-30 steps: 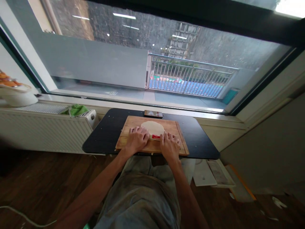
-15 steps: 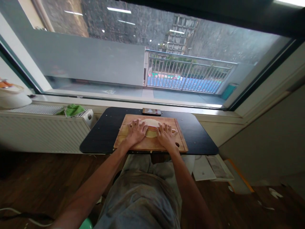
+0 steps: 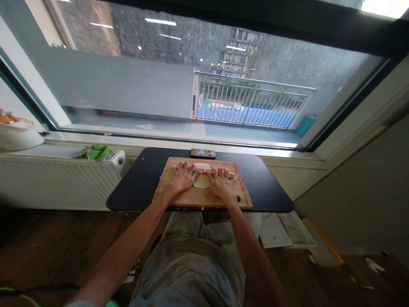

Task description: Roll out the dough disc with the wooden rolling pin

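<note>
One rolling pin [image 3: 202, 171] has moved forward, now across one dough sheet [image 3: 201, 183] on one board [image 3: 198, 199]. Two hands, left hand [image 3: 182, 175] and right hand [image 3: 221, 181], press pin, fingers spread, unclenched.

A black worktop [image 3: 266, 183] with rounded corners is carrying a wooden board [image 3: 183, 198], which is lying flat across its middle and reaching close to the near edge. A dark hole is showing near the board's near right corner. Just beyond the board, a flat phone-like object [image 3: 203, 153] is lying by the far edge. Small pale specks [image 3: 203, 208] are dotting the worktop, while bare dark surface is stretching left and right.
</note>
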`<state>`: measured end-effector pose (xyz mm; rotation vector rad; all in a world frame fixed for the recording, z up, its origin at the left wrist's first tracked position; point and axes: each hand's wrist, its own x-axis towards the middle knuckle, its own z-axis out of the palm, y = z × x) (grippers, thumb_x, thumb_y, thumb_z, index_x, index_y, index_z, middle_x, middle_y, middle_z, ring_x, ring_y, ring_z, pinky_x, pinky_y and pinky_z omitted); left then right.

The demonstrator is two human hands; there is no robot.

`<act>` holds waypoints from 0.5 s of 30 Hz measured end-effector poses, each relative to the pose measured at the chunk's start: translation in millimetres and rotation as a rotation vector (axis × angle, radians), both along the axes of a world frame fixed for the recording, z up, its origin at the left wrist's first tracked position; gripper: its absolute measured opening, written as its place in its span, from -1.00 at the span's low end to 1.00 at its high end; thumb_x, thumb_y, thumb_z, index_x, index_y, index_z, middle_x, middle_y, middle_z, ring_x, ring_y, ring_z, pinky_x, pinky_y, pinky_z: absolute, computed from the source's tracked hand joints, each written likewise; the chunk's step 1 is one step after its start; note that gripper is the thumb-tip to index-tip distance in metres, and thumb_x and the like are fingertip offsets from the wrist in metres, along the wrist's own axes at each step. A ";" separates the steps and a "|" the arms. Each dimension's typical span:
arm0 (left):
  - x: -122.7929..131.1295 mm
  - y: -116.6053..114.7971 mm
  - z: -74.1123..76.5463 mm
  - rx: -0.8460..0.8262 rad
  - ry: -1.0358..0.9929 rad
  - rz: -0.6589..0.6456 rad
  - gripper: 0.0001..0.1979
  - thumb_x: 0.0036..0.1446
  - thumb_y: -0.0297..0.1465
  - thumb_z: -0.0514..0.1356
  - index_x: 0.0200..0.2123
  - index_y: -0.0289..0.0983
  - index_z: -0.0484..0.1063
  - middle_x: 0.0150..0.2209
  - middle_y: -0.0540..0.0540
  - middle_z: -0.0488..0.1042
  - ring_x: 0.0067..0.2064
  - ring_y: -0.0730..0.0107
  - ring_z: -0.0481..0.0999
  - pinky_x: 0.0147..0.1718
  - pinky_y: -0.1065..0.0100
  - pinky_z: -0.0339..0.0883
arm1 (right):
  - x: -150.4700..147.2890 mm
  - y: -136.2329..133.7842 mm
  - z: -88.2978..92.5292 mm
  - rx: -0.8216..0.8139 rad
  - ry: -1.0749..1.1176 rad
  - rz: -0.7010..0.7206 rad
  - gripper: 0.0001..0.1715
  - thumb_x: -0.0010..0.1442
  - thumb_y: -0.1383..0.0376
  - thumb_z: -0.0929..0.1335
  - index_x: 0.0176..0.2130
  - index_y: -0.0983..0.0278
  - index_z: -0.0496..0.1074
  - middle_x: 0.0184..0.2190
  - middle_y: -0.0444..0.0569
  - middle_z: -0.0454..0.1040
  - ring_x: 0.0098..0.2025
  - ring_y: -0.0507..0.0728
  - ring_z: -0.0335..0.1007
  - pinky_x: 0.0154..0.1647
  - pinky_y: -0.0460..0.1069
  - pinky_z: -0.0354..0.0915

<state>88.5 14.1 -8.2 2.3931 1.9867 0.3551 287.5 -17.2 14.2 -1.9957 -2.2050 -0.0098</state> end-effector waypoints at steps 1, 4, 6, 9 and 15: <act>-0.6 -5.6 1.4 0.012 0.002 0.001 -0.47 0.59 -0.06 -0.07 0.40 -0.10 0.41 0.44 -0.35 0.36 0.46 -0.25 0.28 0.45 -0.36 0.09 | -0.7 -5.7 -0.8 0.009 0.015 -0.003 -0.34 0.68 0.03 0.03 0.61 -0.08 0.14 0.50 0.16 0.31 0.54 0.42 0.05 0.46 0.73 0.00; -3.0 -24.2 3.6 0.025 0.007 0.015 -0.46 0.58 0.00 -0.05 0.36 -0.13 0.43 0.39 -0.34 0.41 0.44 -0.23 0.29 0.45 -0.32 0.09 | -2.0 -23.9 -1.1 0.014 0.019 0.010 -0.35 0.67 0.01 0.08 0.60 -0.07 0.18 0.47 0.18 0.34 0.49 0.41 0.10 0.46 0.71 0.04; -4.0 -36.5 2.7 0.026 0.015 0.033 -0.46 0.58 0.01 -0.05 0.36 -0.13 0.42 0.40 -0.33 0.41 0.44 -0.22 0.29 0.45 -0.31 0.08 | -3.3 -34.9 -0.6 0.028 0.015 0.027 -0.35 0.67 0.02 0.10 0.61 -0.08 0.17 0.47 0.18 0.34 0.48 0.42 0.10 0.46 0.71 0.03; -4.2 -54.9 -2.7 0.047 0.024 0.040 -0.43 0.58 0.01 -0.06 0.36 -0.16 0.43 0.41 -0.37 0.40 0.42 -0.25 0.31 0.45 -0.33 0.08 | -7.7 -47.5 -2.0 0.047 0.021 0.044 -0.35 0.67 0.02 0.12 0.62 -0.13 0.14 0.50 0.15 0.31 0.52 0.41 0.06 0.46 0.71 0.02; -6.3 -73.7 -9.1 0.061 0.044 0.039 -0.43 0.59 -0.02 -0.10 0.39 -0.15 0.40 0.43 -0.38 0.39 0.41 -0.28 0.34 0.45 -0.35 0.09 | -23.5 -50.5 -4.6 0.022 -0.008 0.073 -0.31 0.65 -0.01 0.12 0.64 -0.22 0.04 0.58 0.09 0.21 0.62 0.48 -0.09 0.46 0.75 -0.04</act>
